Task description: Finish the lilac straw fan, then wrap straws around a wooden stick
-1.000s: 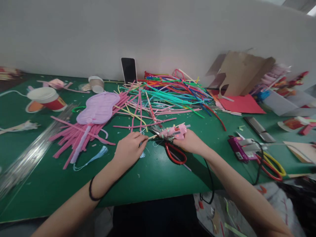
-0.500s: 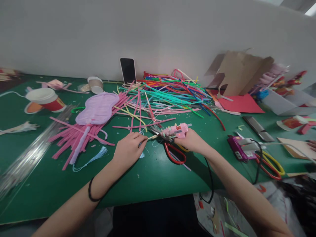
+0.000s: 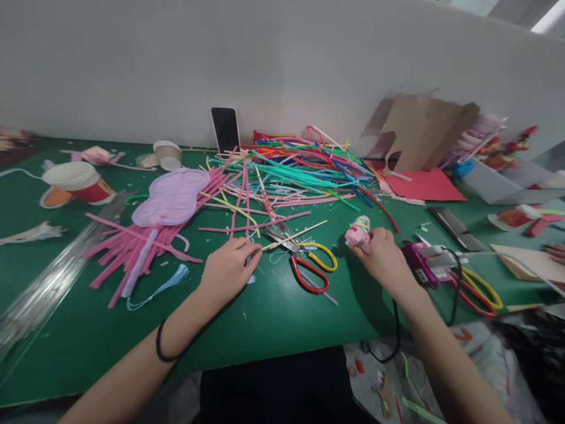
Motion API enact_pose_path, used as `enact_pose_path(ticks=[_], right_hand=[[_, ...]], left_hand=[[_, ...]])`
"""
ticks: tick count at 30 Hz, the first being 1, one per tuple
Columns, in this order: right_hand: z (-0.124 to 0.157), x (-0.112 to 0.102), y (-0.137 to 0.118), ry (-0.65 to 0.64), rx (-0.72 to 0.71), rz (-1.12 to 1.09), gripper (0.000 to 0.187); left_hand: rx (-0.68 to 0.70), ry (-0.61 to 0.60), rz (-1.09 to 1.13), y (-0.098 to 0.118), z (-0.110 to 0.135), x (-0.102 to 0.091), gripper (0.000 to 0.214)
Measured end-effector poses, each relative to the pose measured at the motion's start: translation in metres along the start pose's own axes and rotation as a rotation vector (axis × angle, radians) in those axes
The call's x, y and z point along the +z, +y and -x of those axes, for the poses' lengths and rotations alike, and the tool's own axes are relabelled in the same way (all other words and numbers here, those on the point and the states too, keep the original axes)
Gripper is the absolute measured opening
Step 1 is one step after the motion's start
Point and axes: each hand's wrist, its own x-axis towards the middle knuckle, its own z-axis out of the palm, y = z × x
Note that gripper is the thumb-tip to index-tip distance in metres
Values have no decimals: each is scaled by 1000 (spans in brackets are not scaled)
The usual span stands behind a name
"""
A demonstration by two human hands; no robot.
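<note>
My left hand (image 3: 230,263) is closed on a thin wooden stick (image 3: 304,231), pinched near its left end. The stick reaches rightward over the blades of the scissors (image 3: 309,277), which have one red and one yellow handle loop. Whether a second stick lies beside it I cannot tell. My right hand (image 3: 383,257) is wrapped round a pink hot glue gun (image 3: 358,234), held apart from the stick, its black cord hanging over the table edge. Left of my left hand, a lilac fan-shaped piece (image 3: 173,197) with a light blue tassel (image 3: 174,281) lies on pink pipe cleaners (image 3: 103,262).
A heap of coloured pipe cleaners (image 3: 304,168) lies along the wall beside a phone (image 3: 225,131). Clear plastic-wrapped strips (image 3: 53,271) and a paper cup (image 3: 77,176) are at left. A purple power adapter (image 3: 421,263) and more scissors (image 3: 483,288) are at right, near another person's hand (image 3: 557,253).
My right hand has carried the glue gun to the right, away from the stick and scissors, uncovering them. My left hand keeps its place and its hold.
</note>
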Motion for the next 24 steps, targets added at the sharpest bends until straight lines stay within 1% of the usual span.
enact_pose_path(ticks=[2, 4, 7, 9, 10, 11, 13, 15, 16, 18, 21, 24], right_hand=[[2, 9, 8, -7, 28, 62, 37], [4, 11, 11, -25, 21, 108, 36], [8, 1, 7, -19, 17, 236, 36], [8, -11, -3, 41, 22, 305, 37], [7, -16, -11, 84, -7, 291, 35], [5, -19, -20, 122, -73, 233, 31], [-3, -18, -41, 164, -308, 26, 24], [-14, -8, -63, 170, -539, -200, 20], [-19, -1, -74, 169, -626, -289, 20], [-27, 14, -91, 135, -763, -381, 20], [-34, 28, -102, 132, -808, -434, 18], [-36, 32, -102, 131, -800, -451, 16]], left_hand=[[1, 8, -7, 0, 0, 0, 24], [3, 12, -12, 0, 0, 0, 25], [2, 10, -11, 0, 0, 0, 26], [-1, 7, -11, 1, 0, 0, 26], [-3, 6, -11, 1, 0, 0, 27], [-3, 6, -10, 1, 0, 0, 27], [1, 8, -5, 1, 0, 0, 27], [7, 6, 1, 1, 0, 0, 27], [10, 4, 2, 0, 0, 0, 27], [10, -1, 3, 0, 0, -1, 27], [10, -3, 9, 0, -1, -1, 26], [8, -13, 16, 1, -1, -2, 25]])
